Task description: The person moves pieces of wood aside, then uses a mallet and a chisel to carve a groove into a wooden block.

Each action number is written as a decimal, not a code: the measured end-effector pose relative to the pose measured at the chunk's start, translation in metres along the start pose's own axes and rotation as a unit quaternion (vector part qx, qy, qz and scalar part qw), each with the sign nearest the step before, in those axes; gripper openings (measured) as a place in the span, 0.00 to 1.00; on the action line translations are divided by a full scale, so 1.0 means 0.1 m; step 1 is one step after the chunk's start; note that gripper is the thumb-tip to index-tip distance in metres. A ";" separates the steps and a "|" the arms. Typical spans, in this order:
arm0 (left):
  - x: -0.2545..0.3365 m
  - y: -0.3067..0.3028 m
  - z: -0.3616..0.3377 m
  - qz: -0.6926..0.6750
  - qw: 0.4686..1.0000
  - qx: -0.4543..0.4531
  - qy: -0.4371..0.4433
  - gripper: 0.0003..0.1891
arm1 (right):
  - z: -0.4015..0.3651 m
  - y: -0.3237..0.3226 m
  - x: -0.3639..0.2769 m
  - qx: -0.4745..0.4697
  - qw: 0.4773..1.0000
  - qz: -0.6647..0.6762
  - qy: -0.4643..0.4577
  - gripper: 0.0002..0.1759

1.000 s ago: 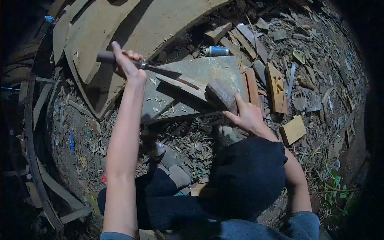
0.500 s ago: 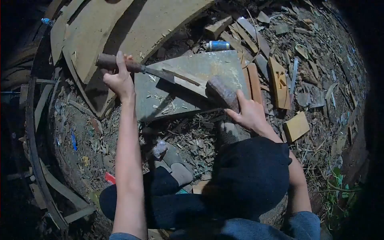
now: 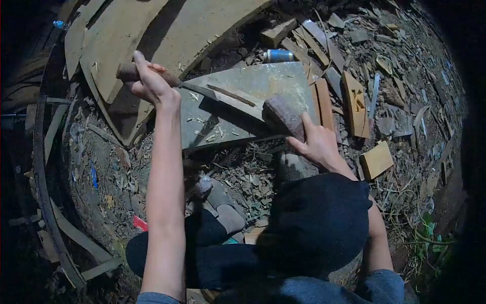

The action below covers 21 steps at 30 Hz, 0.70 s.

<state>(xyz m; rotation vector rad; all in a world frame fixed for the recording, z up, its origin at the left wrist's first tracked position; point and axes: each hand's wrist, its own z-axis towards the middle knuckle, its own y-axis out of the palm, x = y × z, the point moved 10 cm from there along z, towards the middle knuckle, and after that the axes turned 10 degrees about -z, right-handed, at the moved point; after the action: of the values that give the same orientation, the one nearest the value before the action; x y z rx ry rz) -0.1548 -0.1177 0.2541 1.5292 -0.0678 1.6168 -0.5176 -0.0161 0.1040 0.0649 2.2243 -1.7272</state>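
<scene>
My left hand (image 3: 156,83) is wrapped round the brown handle of a chisel (image 3: 125,72), the thumb pointing up and away. The chisel's metal blade points right, along a pale wooden strip (image 3: 238,107) with a slot in it. Whether the blade's edge touches the strip is hard to make out. My right hand (image 3: 320,144) grips a thick, rough brown block (image 3: 282,117) at the strip's right end; its underside is hidden. Strip and block are over a flat grey board (image 3: 283,81) dotted with wood shavings.
Large curved wooden panels (image 3: 202,30) lie beyond the board at left. A blue can (image 3: 278,55) sits behind it. To the right are a carved wood block (image 3: 356,106), a plain yellowish block (image 3: 377,160) and scattered scraps. My knee (image 3: 319,223) is close below my right hand.
My left hand has turned at the wrist and shifted slightly, tilting the chisel, with its handle end a little farther left. My right hand and the brown block have barely moved.
</scene>
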 end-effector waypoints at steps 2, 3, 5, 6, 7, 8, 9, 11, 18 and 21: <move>0.02 0.06 0.06 -0.017 1.000 -0.005 0.004 0.23 | -0.01 -0.01 0.00 0.002 1.000 -0.005 0.002 0.39; 0.03 0.12 0.07 -0.025 0.999 -0.022 -0.002 0.24 | -0.01 -0.02 -0.01 0.005 1.000 -0.011 0.003 0.39; 0.10 0.22 0.07 -0.033 0.999 -0.037 -0.007 0.24 | -0.01 -0.04 -0.02 0.008 1.000 -0.002 0.001 0.39; 0.10 0.36 0.02 -0.015 0.996 -0.083 -0.017 0.24 | -0.01 -0.05 -0.02 0.012 1.000 0.006 0.002 0.38; 0.10 0.49 -0.05 0.003 0.991 -0.129 -0.028 0.24 | -0.01 -0.05 -0.02 0.011 1.000 0.005 0.002 0.38; 0.12 0.59 -0.15 0.026 0.986 -0.163 -0.030 0.26 | -0.01 -0.03 -0.01 0.008 1.000 0.005 0.005 0.38; 0.08 0.60 -0.14 0.026 0.986 -0.162 -0.030 0.26 | -0.01 -0.02 -0.01 0.004 1.000 0.005 0.008 0.38; -0.08 0.87 -0.26 0.028 0.954 -0.288 -0.081 0.27 | -0.01 -0.04 -0.02 0.003 1.000 0.006 0.011 0.38; -0.27 1.34 -0.73 -0.008 0.895 -0.430 -0.115 0.22 | -0.01 -0.01 0.00 0.014 1.000 0.004 0.011 0.38; -0.12 1.48 -0.96 0.020 0.886 -0.457 -0.075 0.20 | -0.01 -0.03 -0.01 0.007 1.000 0.013 0.012 0.38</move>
<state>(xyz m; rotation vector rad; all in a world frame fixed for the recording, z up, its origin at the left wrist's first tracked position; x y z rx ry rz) -0.3211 -0.1583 0.2969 0.8893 -0.8319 1.1934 -0.5180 -0.0154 0.1072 0.1168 2.2187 -1.7375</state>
